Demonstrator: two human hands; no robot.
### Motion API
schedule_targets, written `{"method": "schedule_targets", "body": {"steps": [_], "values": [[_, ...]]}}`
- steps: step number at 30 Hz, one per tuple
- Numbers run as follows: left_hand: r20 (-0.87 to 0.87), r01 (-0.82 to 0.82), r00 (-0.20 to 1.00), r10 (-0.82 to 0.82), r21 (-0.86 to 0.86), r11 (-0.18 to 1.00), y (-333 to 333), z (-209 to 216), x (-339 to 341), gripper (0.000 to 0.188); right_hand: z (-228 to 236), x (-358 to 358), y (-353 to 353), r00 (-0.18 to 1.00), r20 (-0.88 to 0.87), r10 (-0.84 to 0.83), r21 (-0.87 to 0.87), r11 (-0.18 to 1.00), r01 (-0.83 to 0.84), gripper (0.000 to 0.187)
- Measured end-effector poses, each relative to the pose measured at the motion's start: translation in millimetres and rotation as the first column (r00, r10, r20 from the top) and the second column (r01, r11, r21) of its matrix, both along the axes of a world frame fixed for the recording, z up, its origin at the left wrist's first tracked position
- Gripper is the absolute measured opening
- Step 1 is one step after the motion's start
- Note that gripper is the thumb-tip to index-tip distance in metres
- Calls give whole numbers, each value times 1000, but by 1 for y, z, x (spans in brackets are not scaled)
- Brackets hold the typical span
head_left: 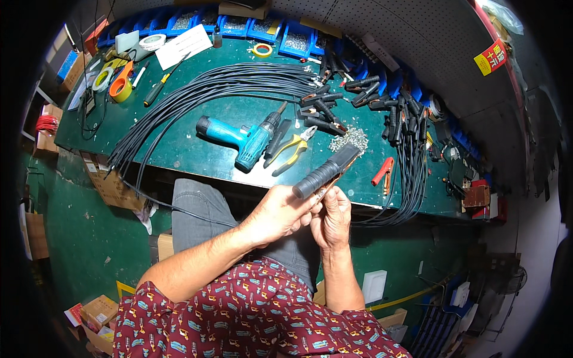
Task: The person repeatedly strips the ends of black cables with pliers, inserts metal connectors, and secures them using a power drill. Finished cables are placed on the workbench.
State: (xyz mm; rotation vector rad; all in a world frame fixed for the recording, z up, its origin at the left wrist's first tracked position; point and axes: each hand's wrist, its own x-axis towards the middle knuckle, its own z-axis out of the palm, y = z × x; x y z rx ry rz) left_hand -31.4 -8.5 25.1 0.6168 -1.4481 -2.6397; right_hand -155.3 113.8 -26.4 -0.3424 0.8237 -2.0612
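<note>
Above my lap, just off the table's front edge, a black battery clamp (pixel 319 178) with a ribbed grip and a copper-coloured jaw edge is held tilted up to the right. My left hand (pixel 279 210) is closed around its lower end. Fingertips of my right hand (pixel 332 219) pinch together at its underside, and what lies between them is hidden. One black cable (pixel 190 213) runs from the table over my thigh toward my left wrist. Beyond the clamp lies a heap of small metal screws or rivets (pixel 352 138). Yellow-handled pliers (pixel 292 149) and a teal cordless drill (pixel 245 138) rest nearby.
Long black cables (pixel 197 83) arc over the green table (pixel 173 156). More clamps (pixel 370 89) lie at the back right, with a cable bundle (pixel 412 173) hanging off the edge. A red clamp (pixel 382 171) lies at right. Blue bins (pixel 296 42) line the back.
</note>
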Motion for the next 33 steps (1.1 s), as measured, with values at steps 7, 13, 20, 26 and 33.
{"method": "schedule_targets", "body": {"steps": [7,13,20,26,33], "values": [[24,-12,1000,11,16,1000,2,1,-2,25,1,0,2,998,-48,34,48,998,-32,28],[-16,-104,994,104,1,995,6,-23,-8,27,14,14,-6,981,-191,-35,153,986,65,35],[-71,-193,981,181,-245,950,4,-35,-14,32,29,12,-5,856,-514,45,350,923,161,32],[-9,-318,947,321,-162,934,9,-29,-20,14,25,15,-15,782,-623,20,336,909,245,37],[-70,-379,925,373,-151,913,-2,-34,-19,18,11,13,-25,891,-451,41,289,952,103,39]]}}
